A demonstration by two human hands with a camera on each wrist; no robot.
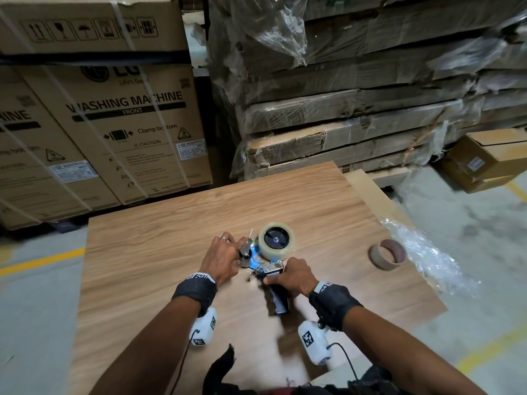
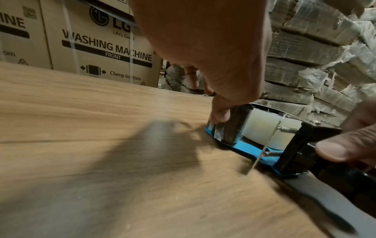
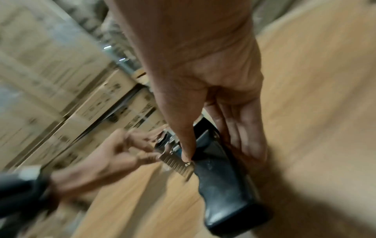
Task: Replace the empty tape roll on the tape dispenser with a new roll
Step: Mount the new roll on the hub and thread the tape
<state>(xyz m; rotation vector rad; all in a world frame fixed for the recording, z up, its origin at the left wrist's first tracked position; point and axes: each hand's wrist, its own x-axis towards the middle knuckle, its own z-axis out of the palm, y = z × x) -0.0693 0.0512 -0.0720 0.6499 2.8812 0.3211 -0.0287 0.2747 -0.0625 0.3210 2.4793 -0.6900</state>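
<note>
A blue-framed tape dispenser (image 1: 258,260) lies flat on the wooden table (image 1: 159,252), with a new clear tape roll (image 1: 276,240) on its hub. My left hand (image 1: 238,256) pinches the front end by the black roller (image 2: 234,127) and metal flap. A thin clear strip of tape (image 2: 266,143) crosses the roll (image 2: 262,127). My right hand (image 1: 281,276) grips the top of the black handle (image 1: 279,300): thumb on one side, fingers (image 3: 246,138) on the other, beside the serrated blade (image 3: 177,164). The empty brown cardboard core (image 1: 387,254) lies apart, to the right.
Crumpled clear plastic wrap (image 1: 425,252) lies at the table's right edge, just past the core. Large cardboard boxes (image 1: 119,124) and wrapped flat stacks (image 1: 356,109) stand behind the table. Grey floor with yellow lines surrounds it.
</note>
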